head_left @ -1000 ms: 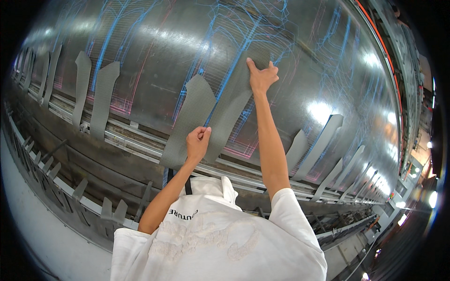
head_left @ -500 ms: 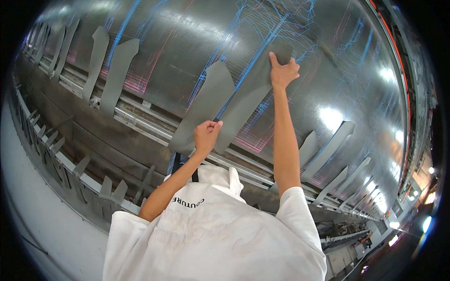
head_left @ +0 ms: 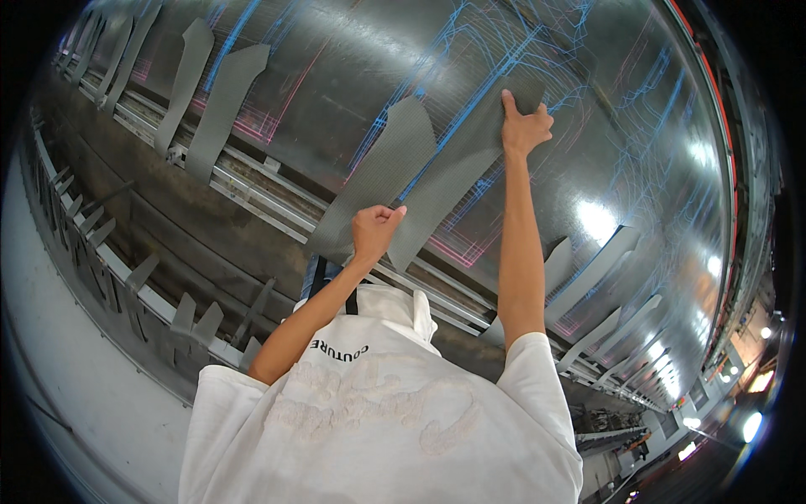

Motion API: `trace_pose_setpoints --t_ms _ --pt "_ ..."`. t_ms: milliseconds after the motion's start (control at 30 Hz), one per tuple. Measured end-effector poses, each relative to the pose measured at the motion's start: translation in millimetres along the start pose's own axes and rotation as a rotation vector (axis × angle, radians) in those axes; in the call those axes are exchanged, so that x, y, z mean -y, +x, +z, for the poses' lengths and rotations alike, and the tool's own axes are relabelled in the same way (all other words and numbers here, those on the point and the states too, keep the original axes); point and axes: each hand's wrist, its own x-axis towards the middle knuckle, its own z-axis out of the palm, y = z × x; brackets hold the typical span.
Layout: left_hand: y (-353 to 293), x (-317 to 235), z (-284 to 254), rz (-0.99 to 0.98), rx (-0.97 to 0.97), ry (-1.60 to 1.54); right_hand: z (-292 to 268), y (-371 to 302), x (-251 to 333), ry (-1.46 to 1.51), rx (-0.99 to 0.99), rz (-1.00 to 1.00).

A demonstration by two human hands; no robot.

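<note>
A long grey ribbed strip [head_left: 457,172] runs slantwise over the dark, shiny tabletop [head_left: 319,101], its lower end reaching the table's near edge. At its top end is my right hand [head_left: 525,130], thumb laid on the strip and the other fingers curled at the far corner. My left hand [head_left: 375,232] is closed, thumb and forefinger pinched at the strip's left edge near its lower end. Just left of it lies a second, wider ribbed strip [head_left: 382,164] with a slanted top, partly behind my left hand. What the strips are made of, I cannot tell.
More grey strips [head_left: 225,105] lie along the table to the left, and others [head_left: 592,277] to the right. Blue and pink lines mark the tabletop. A metal rail [head_left: 243,193] follows the near edge; a rack with upright grey tabs [head_left: 201,323] stands at lower left.
The whole view has shifted slightly, so the table and strips sit a little further right. Both hands stay at the same strip, with little other change.
</note>
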Motion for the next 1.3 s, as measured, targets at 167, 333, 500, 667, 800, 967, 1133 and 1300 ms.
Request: trace_pose_setpoints --t_ms 167,333,500,667,800,967,1133,1300 --pt "0 -4 -3 0.023 0.019 0.053 -1 -1 3 -0.035 -0.015 -0.001" --pt "-14 -34 -50 0.164 -0.032 0.311 -10 -2 14 -0.006 0.010 -0.043" --pt "18 3 -83 0.559 -0.345 0.657 -12 -4 17 -0.009 0.006 -0.061" --pt "34 19 -102 0.239 -0.117 0.336 -5 -2 9 -0.066 -0.037 -0.067" --pt "33 17 -122 0.322 -0.269 0.265 -12 -3 17 -0.051 0.028 -0.040" --pt "36 15 -128 0.292 -0.276 0.241 -6 -4 9 -0.065 -0.055 -0.057" --pt "21 -21 -102 0.731 -0.586 0.480 -7 -1 11 -0.055 -0.013 -0.078" --pt "-5 -10 -39 0.352 0.064 0.205 -5 -4 12 -0.045 -0.049 -0.040"
